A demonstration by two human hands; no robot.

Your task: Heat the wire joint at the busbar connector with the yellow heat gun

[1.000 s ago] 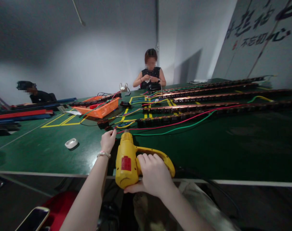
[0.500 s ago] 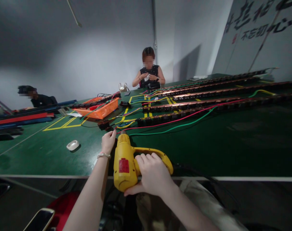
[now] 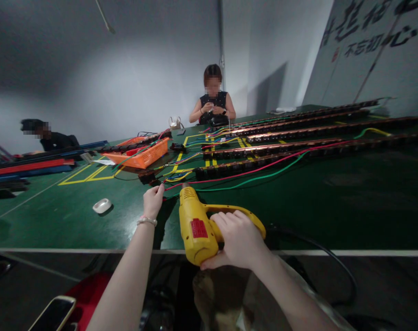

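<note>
One yellow heat gun (image 3: 198, 227) shows in the head view over the near edge of the worktop (image 3: 71, 225), fingers of the right hand (image 3: 237, 236) curled round its handle. To its left, the left hand (image 3: 154, 201) has fingers pinching a red wire (image 3: 226, 178), near a green wire (image 3: 243, 185).

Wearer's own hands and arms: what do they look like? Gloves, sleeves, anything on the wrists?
Left hand: no glove, pale bracelet around the wrist, its fine detail too small to make out. Right hand: no glove, nothing visible on the wrist. No sleeve shows on either forearm.
</note>
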